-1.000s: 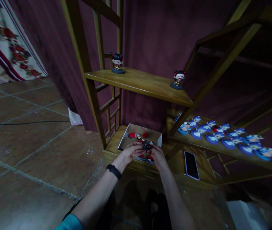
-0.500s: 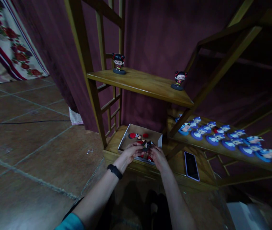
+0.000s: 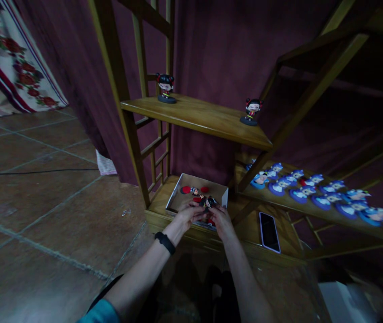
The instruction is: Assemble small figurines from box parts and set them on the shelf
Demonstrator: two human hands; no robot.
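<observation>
Both hands hold one small black-haired figurine (image 3: 207, 202) above the front part of an open cardboard box (image 3: 174, 196). My left hand (image 3: 187, 212) is closed on its left side, and my right hand (image 3: 221, 217) grips it from the right. Part of the figurine is hidden by my fingers. Inside the box lie more figurines (image 3: 194, 190) and several red round pieces (image 3: 186, 189). Two similar black-haired figurines stand upright on the wooden shelf (image 3: 201, 115) above: one figurine (image 3: 166, 87) at its left end, another figurine (image 3: 252, 111) at its right end.
A phone (image 3: 269, 232) lies on the lower board right of the box. Several blue-and-white figurines (image 3: 302, 193) stand in rows on the right shelf. A wooden post (image 3: 129, 139) rises at the left. A white box (image 3: 337, 296) is on the floor at lower right.
The figurine has turned slightly between my fingers, its head tipping a little lower. Both hands stay over the box. The camera view has shifted very slightly.
</observation>
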